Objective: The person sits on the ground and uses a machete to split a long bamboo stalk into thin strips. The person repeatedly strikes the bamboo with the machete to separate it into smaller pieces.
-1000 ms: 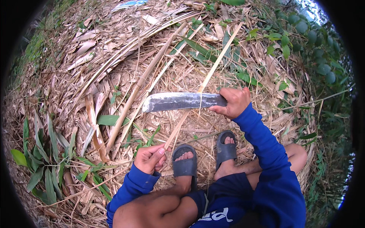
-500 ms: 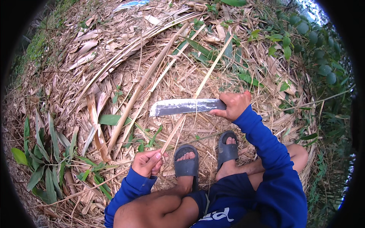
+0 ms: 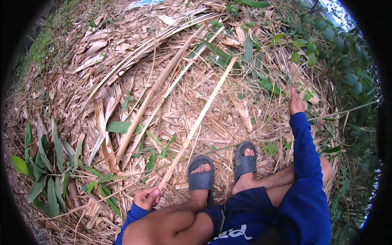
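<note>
A long pale bamboo strip (image 3: 204,112) slants up and away from my left hand (image 3: 148,198), whose thumb and fingers pinch its near end beside my left knee. Its far end reaches past the middle of the litter. Out to the right, my right hand (image 3: 296,103) is closed round the handle of a machete (image 3: 287,70). The blade points away from me and shows nearly edge-on as a thin dark line, close to the green leaves. The handle is mostly hidden in the fist. Blade and strip are well apart.
Dry bamboo sheaths and leaves (image 3: 134,85) cover the ground. A thicker bamboo pole (image 3: 157,87) and long strips lie left of centre. Leafy plants stand at left (image 3: 51,175) and right (image 3: 347,53). My sandalled feet (image 3: 201,174) are in front of me.
The machete has swung from across the strip out to the far right, its blade turned from flat view to edge-on. My left hand has drawn the strip back toward me and left.
</note>
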{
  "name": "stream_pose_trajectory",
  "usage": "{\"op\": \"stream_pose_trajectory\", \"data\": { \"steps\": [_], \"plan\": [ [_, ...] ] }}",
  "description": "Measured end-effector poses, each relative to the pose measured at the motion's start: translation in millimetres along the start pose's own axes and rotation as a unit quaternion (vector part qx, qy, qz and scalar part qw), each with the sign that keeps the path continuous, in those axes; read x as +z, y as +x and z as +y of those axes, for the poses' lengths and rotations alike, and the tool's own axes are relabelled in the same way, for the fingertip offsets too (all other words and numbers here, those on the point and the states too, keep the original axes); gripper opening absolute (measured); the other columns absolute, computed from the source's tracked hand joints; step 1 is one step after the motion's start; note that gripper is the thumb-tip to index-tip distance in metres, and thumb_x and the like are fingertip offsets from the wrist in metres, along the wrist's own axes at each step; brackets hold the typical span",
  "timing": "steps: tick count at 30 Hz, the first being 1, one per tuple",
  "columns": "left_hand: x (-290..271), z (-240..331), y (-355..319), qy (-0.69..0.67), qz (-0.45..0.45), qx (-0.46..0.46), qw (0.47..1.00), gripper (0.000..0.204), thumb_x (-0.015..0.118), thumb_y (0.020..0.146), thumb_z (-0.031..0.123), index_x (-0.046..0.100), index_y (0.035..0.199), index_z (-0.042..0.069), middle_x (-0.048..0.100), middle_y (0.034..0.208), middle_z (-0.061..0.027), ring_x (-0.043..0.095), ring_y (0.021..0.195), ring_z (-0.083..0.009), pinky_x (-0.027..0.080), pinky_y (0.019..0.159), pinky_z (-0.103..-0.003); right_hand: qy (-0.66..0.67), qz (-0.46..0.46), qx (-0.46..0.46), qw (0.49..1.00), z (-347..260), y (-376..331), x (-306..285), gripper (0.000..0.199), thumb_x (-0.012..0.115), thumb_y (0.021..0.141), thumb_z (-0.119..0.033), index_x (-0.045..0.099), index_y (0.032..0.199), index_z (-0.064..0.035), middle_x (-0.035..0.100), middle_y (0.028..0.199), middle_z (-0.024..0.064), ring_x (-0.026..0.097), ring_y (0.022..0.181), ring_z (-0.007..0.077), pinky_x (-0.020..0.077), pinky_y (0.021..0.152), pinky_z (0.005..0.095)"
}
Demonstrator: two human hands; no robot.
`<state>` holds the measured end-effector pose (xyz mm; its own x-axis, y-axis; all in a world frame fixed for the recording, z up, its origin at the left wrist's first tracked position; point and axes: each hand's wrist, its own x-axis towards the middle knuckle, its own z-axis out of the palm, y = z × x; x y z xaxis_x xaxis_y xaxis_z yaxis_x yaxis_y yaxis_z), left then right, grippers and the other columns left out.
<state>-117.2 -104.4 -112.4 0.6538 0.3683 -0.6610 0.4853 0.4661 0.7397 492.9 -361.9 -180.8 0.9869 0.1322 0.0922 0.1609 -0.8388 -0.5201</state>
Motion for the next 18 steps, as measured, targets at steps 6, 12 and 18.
{"op": "stream_pose_trajectory", "data": {
  "steps": [6,12,18],
  "plan": [
    [29.8,7.1,20.6,0.075,0.094,0.086,0.989,0.021,0.058,0.094,0.010,0.066,0.108,-0.004,0.056,0.062,0.0012,0.042,0.052,-0.0023,0.033,0.047,-0.019,0.177,-0.146,-0.163,0.960,-84.1,-131.3,-11.2,0.052,0.050,0.097,-0.041,0.056,0.069,0.0028,0.043,0.049,0.0082,0.039,0.046,0.0173,0.0359,0.048,0.0350],
    [65.4,35.5,53.8,0.080,0.068,0.122,0.987,0.024,0.058,0.093,0.010,0.065,0.111,-0.004,0.059,0.062,-0.0009,0.046,0.052,-0.0038,0.036,0.047,-0.020,0.068,-0.148,-0.403,0.901,-142.5,-223.3,-18.9,0.052,0.065,0.080,-0.057,0.058,0.070,-0.0066,0.058,0.059,0.0103,0.060,0.051,0.0264,0.0455,0.047,0.0368],
    [86.5,54.0,63.0,0.081,0.096,0.182,0.975,0.018,0.059,0.092,0.009,0.068,0.099,-0.006,0.059,0.061,-0.0023,0.049,0.053,-0.0048,0.039,0.048,-0.021,0.114,-0.168,-0.476,0.855,-169.3,-258.8,-3.3,0.054,0.067,0.076,-0.060,0.058,0.070,-0.0070,0.059,0.061,0.0071,0.063,0.053,0.0238,0.0502,0.050,0.0330]
  ]
}}
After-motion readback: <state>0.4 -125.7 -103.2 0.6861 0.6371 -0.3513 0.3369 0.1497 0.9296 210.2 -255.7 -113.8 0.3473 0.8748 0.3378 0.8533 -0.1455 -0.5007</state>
